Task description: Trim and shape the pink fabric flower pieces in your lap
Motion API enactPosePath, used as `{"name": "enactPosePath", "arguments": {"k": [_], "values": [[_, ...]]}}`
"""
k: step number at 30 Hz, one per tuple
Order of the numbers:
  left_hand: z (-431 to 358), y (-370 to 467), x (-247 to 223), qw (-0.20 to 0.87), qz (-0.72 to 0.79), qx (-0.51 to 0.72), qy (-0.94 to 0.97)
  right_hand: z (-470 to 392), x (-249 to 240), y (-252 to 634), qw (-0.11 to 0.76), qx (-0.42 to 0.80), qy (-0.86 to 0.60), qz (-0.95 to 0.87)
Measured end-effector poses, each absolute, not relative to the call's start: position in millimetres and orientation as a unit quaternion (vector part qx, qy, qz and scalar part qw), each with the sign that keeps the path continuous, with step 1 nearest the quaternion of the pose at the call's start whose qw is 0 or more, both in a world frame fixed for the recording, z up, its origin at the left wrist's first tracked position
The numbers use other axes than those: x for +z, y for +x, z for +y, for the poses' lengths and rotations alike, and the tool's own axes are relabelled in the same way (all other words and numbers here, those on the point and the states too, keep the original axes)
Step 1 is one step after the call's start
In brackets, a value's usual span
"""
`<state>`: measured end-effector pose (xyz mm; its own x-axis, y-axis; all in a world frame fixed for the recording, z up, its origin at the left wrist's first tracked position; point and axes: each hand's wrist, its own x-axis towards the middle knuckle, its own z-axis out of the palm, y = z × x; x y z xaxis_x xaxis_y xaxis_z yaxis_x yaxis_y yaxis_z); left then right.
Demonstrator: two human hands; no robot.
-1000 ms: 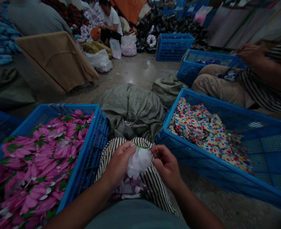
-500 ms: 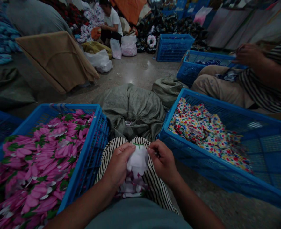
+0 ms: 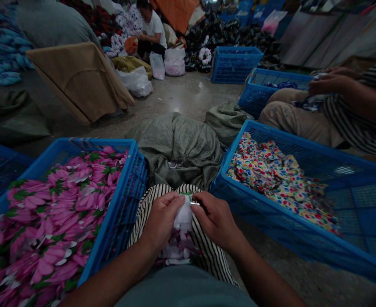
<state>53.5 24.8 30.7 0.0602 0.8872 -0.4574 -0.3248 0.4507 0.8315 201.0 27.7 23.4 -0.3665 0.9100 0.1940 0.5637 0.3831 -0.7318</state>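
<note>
Above my lap, a small white cloth piece [image 3: 183, 219] with a green top edge hangs between my hands. My left hand [image 3: 162, 215] is closed, pinching its upper left between thumb and fingers. My right hand [image 3: 215, 217] is closed too, its fingertips at the upper right by the green edge. A small shiny thing [image 3: 195, 204] shows at the right fingertips; its kind cannot be made out. Under the cloth, more pink and white pieces [image 3: 178, 251] lie in my lap on striped black-and-white fabric [image 3: 146, 204].
At left stands a blue crate [image 3: 132, 147] of pink and green cloth pieces [image 3: 60, 204]. Another blue crate [image 3: 226, 177], at right, holds colourful dotted cloth [image 3: 271, 170]. Grey-green sacks [image 3: 178, 136] lie ahead. A co-worker in stripes [image 3: 348, 115] sits at right, another person [image 3: 154, 32] farther back.
My right hand has moved in slightly to the left, nearer my left hand. The cloth piece looks narrower and more folded, and a shiny thing now shows at my right fingertips.
</note>
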Motion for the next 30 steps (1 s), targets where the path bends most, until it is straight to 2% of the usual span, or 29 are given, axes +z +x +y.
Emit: {"name": "enactPosePath", "arguments": {"k": [5,8,11,13,16,18,21,30], "values": [[23,54,28,0.682,0.505,0.445,0.285,27,23,202,0.311,0.298,-0.475,-0.768],[22,55,31,0.694,0.492,0.451,0.272,28,22,205,0.367,0.339,-0.484,-0.718],[24,55,38,0.719,0.456,0.472,0.231,31,13,209,0.486,0.465,-0.496,-0.549],[26,54,41,0.736,0.427,0.491,0.188,33,4,209,0.53,0.578,-0.47,-0.405],[28,53,42,0.75,0.398,0.513,0.129,29,-10,203,0.509,0.711,-0.399,-0.276],[30,54,41,0.751,0.39,0.521,0.112,24,-13,197,0.485,0.758,-0.362,-0.242],[31,55,39,0.751,0.393,0.52,0.104,20,-11,191,0.494,0.772,-0.332,-0.221],[31,52,29,0.748,0.41,0.51,0.112,23,-13,197,0.552,0.711,-0.347,-0.265]]}}
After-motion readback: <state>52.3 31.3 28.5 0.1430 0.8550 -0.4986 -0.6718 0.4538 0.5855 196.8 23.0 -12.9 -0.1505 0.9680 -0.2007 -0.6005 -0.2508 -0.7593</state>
